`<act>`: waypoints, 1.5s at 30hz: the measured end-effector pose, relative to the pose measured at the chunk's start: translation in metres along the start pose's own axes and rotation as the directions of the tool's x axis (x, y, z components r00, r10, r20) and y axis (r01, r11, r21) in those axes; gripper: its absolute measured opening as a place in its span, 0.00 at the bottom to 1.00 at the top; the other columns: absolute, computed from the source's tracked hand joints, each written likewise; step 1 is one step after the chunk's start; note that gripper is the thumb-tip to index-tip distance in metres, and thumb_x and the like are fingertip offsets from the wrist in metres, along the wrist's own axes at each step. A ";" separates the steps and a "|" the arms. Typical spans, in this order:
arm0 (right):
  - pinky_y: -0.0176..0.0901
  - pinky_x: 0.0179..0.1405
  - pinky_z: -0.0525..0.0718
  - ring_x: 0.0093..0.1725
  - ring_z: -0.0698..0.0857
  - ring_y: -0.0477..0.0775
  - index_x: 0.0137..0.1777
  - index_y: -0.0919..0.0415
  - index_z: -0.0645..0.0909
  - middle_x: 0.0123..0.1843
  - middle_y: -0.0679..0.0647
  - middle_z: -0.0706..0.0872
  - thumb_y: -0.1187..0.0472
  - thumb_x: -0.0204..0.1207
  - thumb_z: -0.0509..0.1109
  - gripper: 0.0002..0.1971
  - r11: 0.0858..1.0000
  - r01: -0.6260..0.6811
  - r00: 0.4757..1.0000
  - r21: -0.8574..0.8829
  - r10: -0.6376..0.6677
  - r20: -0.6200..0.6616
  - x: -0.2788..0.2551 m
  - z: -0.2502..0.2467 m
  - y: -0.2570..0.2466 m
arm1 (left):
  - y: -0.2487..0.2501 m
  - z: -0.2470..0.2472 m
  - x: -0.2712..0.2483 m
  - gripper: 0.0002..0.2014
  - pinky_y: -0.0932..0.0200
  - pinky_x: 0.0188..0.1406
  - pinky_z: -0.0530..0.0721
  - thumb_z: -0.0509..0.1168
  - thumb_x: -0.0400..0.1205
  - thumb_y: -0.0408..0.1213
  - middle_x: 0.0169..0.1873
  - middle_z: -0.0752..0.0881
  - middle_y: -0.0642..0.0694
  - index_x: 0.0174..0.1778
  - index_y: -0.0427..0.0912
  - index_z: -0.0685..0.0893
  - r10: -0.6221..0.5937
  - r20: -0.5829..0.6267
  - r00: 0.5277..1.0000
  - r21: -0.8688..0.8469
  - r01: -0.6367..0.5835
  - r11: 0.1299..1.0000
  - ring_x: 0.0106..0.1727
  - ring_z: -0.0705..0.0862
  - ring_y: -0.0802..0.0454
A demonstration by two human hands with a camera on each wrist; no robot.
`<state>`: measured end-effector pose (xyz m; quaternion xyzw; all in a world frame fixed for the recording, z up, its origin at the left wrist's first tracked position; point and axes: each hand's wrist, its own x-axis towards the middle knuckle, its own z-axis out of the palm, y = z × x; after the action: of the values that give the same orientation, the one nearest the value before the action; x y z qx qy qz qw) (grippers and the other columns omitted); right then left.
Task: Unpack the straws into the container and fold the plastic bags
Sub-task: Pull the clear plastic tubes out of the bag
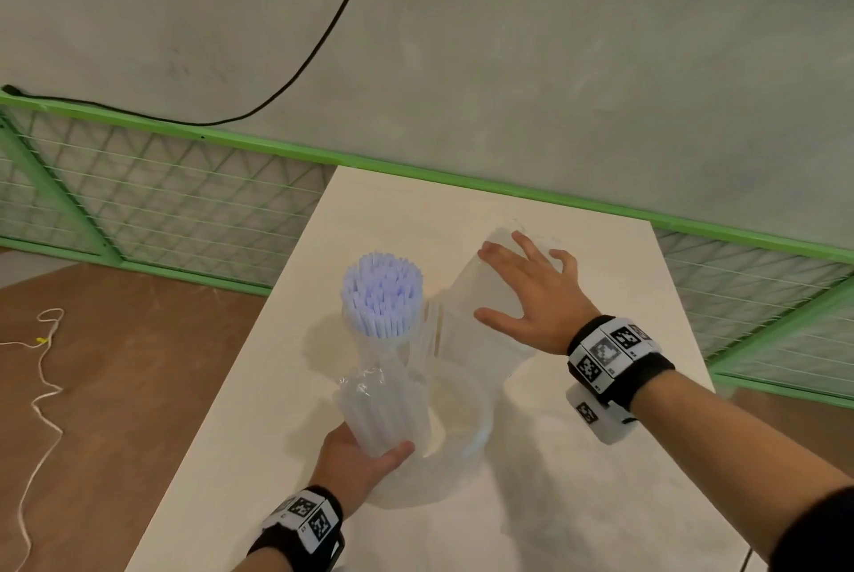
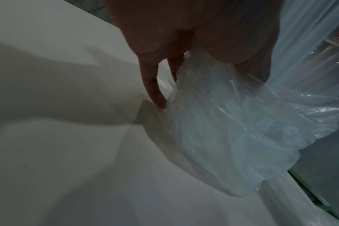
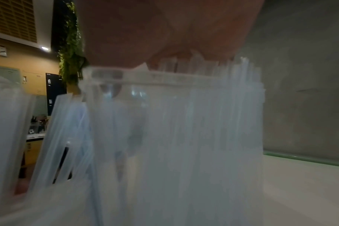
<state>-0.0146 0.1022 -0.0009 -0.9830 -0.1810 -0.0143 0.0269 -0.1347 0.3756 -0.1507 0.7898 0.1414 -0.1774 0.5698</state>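
Observation:
On the white table (image 1: 577, 502) my left hand (image 1: 369, 456) grips the lower end of an upright bundle of pale blue straws (image 1: 381, 294). Its clear plastic bag (image 1: 376, 391) is bunched down around the bundle's lower half. The left wrist view has my fingers (image 2: 153, 85) beside the crumpled bag (image 2: 232, 122). My right hand (image 1: 517, 289) lies with fingers spread over the mouth of a tall clear container (image 1: 462, 428) just right of the bundle. Translucent straws (image 3: 184, 137) stand inside it, behind the rim (image 3: 164, 79), up to my palm (image 3: 164, 30).
The table's left edge (image 1: 222, 409) drops to a brown floor with a loose white cord (image 1: 44, 368). A green mesh fence (image 1: 161, 211) runs behind the table, below a grey wall with a black cable (image 1: 323, 30).

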 end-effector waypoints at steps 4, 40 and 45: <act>0.73 0.71 0.57 0.85 0.54 0.56 0.78 0.33 0.62 0.84 0.37 0.60 0.26 0.74 0.56 0.33 0.998 -0.063 0.993 -0.028 0.060 -0.099 0.016 -0.003 -0.010 | -0.001 -0.001 0.000 0.23 0.68 0.44 0.83 0.84 0.64 0.49 0.41 0.92 0.54 0.52 0.46 0.88 -0.001 0.003 1.000 0.009 0.001 1.000 0.45 0.90 0.60; 0.70 0.68 0.60 0.83 0.55 0.59 0.81 0.46 0.61 0.86 0.44 0.56 0.34 0.81 0.45 0.31 0.989 -0.046 0.998 -0.143 0.041 -0.037 0.025 -0.026 -0.029 | -0.005 -0.001 0.003 0.25 0.65 0.45 0.85 0.84 0.62 0.51 0.41 0.92 0.53 0.52 0.46 0.89 0.035 -0.002 0.999 0.016 -0.035 0.999 0.44 0.90 0.60; 0.53 0.52 0.77 0.54 0.82 0.57 0.73 0.53 0.70 0.64 0.53 0.78 0.55 0.76 0.64 0.24 0.962 0.074 0.972 0.263 -0.011 -0.233 -0.016 -0.033 -0.092 | -0.004 -0.002 0.001 0.22 0.63 0.46 0.87 0.84 0.63 0.49 0.40 0.93 0.54 0.50 0.46 0.89 0.039 0.007 0.999 -0.007 -0.039 0.999 0.42 0.90 0.63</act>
<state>-0.0631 0.1803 0.0361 -0.9577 -0.1983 -0.1033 0.1811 -0.1348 0.3782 -0.1539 0.7898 0.1248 -0.1686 0.5764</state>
